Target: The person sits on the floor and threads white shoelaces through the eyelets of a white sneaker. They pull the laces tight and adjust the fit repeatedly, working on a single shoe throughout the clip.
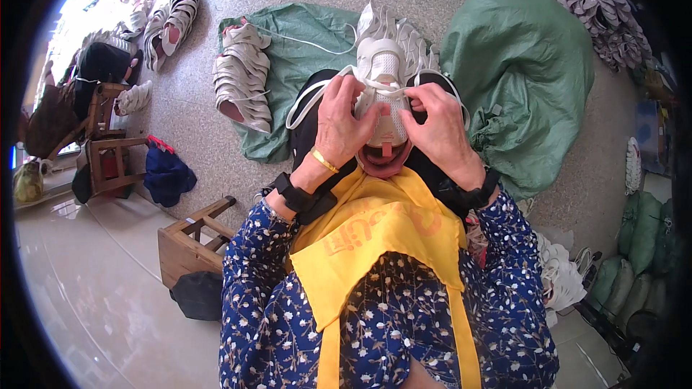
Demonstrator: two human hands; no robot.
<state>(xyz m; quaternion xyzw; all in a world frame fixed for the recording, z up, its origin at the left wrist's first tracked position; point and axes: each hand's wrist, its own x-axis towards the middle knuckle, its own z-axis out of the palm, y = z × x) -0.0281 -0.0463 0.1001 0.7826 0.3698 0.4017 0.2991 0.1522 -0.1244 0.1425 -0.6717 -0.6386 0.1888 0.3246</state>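
Note:
A white mesh sneaker (pixel 384 72) with a pink lining rests on my lap, toe pointing away from me. My left hand (pixel 343 124) and my right hand (pixel 437 128) both pinch the white shoelace (pixel 311 101) over the shoe's tongue, one on each side. A loop of the lace hangs off to the left. I wear a gold bangle and a black strap on the left wrist, a black strap on the right, a yellow apron (pixel 375 238) and a blue flowered blouse.
A row of white sneakers (pixel 244 81) lies on a flat green sack (pixel 303 50) ahead. A stuffed green sack (pixel 526 86) stands at the right. More shoes (pixel 169 23) lie at the far left and top right. A small wooden stool (pixel 193 245) stands at my left.

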